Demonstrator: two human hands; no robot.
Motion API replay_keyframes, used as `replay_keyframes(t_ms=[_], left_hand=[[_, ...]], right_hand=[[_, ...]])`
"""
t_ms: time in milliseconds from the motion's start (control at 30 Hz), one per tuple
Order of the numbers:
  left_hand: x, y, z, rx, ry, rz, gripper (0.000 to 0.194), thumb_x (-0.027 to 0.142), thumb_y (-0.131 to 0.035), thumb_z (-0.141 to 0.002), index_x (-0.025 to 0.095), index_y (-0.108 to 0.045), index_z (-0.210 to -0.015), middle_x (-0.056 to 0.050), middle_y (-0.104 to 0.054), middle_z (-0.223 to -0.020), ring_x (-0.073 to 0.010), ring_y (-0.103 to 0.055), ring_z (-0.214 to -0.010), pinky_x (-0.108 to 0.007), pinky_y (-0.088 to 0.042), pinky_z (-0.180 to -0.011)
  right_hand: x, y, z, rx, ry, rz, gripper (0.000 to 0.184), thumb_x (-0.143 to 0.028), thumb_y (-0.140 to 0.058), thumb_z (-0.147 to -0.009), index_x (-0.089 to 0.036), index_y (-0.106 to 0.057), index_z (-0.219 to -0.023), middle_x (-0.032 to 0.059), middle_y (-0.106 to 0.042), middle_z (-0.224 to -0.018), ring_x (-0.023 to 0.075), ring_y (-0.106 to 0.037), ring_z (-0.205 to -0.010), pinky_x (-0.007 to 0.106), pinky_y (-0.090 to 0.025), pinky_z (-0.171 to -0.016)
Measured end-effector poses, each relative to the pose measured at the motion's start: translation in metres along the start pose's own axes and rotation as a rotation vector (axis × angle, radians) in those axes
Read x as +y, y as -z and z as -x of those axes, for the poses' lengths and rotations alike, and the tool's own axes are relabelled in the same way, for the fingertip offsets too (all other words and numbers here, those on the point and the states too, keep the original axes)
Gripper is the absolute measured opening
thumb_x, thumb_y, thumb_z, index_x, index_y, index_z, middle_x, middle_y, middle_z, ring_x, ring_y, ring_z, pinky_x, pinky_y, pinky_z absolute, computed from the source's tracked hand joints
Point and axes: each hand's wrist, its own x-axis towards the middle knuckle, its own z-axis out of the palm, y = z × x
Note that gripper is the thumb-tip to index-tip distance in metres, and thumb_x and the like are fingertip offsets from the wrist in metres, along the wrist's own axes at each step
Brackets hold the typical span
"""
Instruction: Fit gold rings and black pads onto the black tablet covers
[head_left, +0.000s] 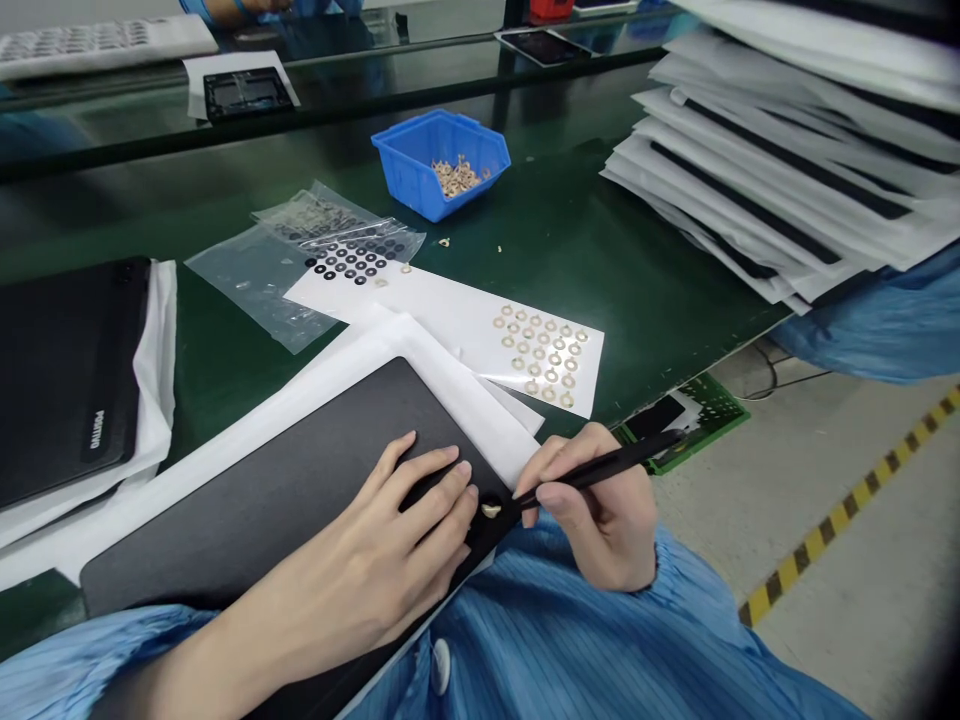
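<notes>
Left hand (367, 550) lies open, fingers spread flat to steady the black laptop lid (300, 490); right hand (600, 520) firmly grasps black tweezers (600, 468), tips just beside the gold ring (491, 510) past the left fingertips.

Bright even light; bench (570, 230) glare; edges warped.

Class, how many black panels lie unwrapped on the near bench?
2: one panel under the left hand, another panel on white wrap to its left. More may be hidden in the white stack at right.
</notes>
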Motion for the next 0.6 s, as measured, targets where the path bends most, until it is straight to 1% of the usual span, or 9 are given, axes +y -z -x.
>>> replay_keyframes(t_ms=[200,267,300,367,400,433,500,533,600], left_hand=[[-0.001,0.001,0.0,0.021,0.007,0.051,0.028,0.011,-0.049,-0.093,0.002,-0.055,-0.119,-0.014,-0.062,-0.117,-0.0337,-0.048,-0.118,-0.057,-0.031,-0.107],[-0.002,0.003,-0.001,0.005,0.002,0.035,0.028,0.013,-0.047,-0.094,0.003,-0.055,-0.119,-0.013,-0.062,-0.119,-0.0324,-0.047,-0.119,-0.056,-0.029,-0.107],[-0.004,0.004,-0.003,-0.006,-0.001,0.018,0.028,0.015,-0.047,-0.095,0.004,-0.055,-0.119,-0.013,-0.061,-0.119,-0.0317,-0.048,-0.118,-0.056,-0.029,-0.107],[-0.011,0.009,-0.009,-0.035,-0.011,-0.022,0.027,0.018,-0.044,-0.096,0.006,-0.057,-0.117,-0.013,-0.062,-0.116,-0.0304,-0.05,-0.115,-0.053,-0.034,-0.104],[-0.017,0.012,-0.014,-0.045,-0.013,-0.04,0.027,0.019,-0.043,-0.097,0.007,-0.058,-0.115,-0.012,-0.063,-0.113,-0.0301,-0.051,-0.113,-0.052,-0.038,-0.101],[-0.024,0.016,-0.018,-0.053,-0.01,-0.052,0.027,0.021,-0.041,-0.098,0.009,-0.06,-0.113,-0.012,-0.065,-0.109,-0.0298,-0.052,-0.111,-0.05,-0.041,-0.097],[-0.042,0.025,-0.026,-0.059,0.025,-0.056,0.029,0.024,-0.039,-0.099,0.011,-0.063,-0.107,-0.011,-0.065,-0.103,-0.0288,-0.054,-0.107,-0.046,-0.045,-0.091],[-0.052,0.029,-0.029,-0.052,0.059,-0.047,0.029,0.025,-0.039,-0.099,0.012,-0.064,-0.104,-0.01,-0.065,-0.101,-0.0278,-0.054,-0.106,-0.044,-0.045,-0.091],[-0.074,0.037,-0.029,-0.038,0.161,-0.017,0.028,0.024,-0.039,-0.098,0.013,-0.064,-0.101,-0.01,-0.064,-0.102,-0.0248,-0.054,-0.102,-0.04,-0.045,-0.091]], right_hand=[[-0.008,0.005,0.003,-0.065,-0.077,-0.124,0.005,-0.017,-0.05,-0.093,-0.022,-0.052,-0.091,-0.0008,-0.058,-0.072,0.0102,-0.056,-0.052,0.025,-0.046,-0.047],[-0.016,0.013,-0.01,-0.087,-0.032,-0.066,0.005,-0.018,-0.05,-0.093,-0.022,-0.053,-0.091,-0.0005,-0.059,-0.072,0.0102,-0.058,-0.053,0.024,-0.047,-0.048],[-0.021,0.018,-0.023,-0.093,0.033,0.02,0.004,-0.018,-0.052,-0.092,-0.022,-0.055,-0.091,0.0,-0.059,-0.073,0.0111,-0.06,-0.057,0.025,-0.048,-0.05],[-0.029,0.029,-0.062,-0.088,0.201,0.266,0.002,-0.019,-0.058,-0.089,-0.021,-0.058,-0.088,0.0014,-0.061,-0.075,0.0138,-0.063,-0.065,0.027,-0.05,-0.056],[-0.031,0.033,-0.087,-0.064,0.284,0.363,0.004,-0.022,-0.059,-0.089,-0.02,-0.058,-0.085,0.0014,-0.061,-0.074,0.0133,-0.063,-0.062,0.026,-0.05,-0.056],[-0.032,0.035,-0.116,-0.039,0.297,0.447,0.011,-0.026,-0.059,-0.089,-0.019,-0.056,-0.081,0.0011,-0.061,-0.07,0.0116,-0.062,-0.056,0.025,-0.048,-0.052],[-0.026,0.033,-0.178,-0.04,0.264,0.474,0.017,-0.031,-0.055,-0.091,-0.017,-0.053,-0.081,0.0005,-0.06,-0.065,0.011,-0.06,-0.049,0.024,-0.047,-0.049],[-0.019,0.03,-0.209,-0.034,0.28,0.508,0.017,-0.032,-0.055,-0.091,-0.017,-0.052,-0.084,0.0003,-0.061,-0.065,0.0118,-0.061,-0.052,0.024,-0.049,-0.053],[0.002,0.021,-0.263,0.022,0.318,0.633,0.018,-0.035,-0.055,-0.091,-0.017,-0.051,-0.089,0.0033,-0.065,-0.074,0.0157,-0.066,-0.065,0.029,-0.052,-0.067]])
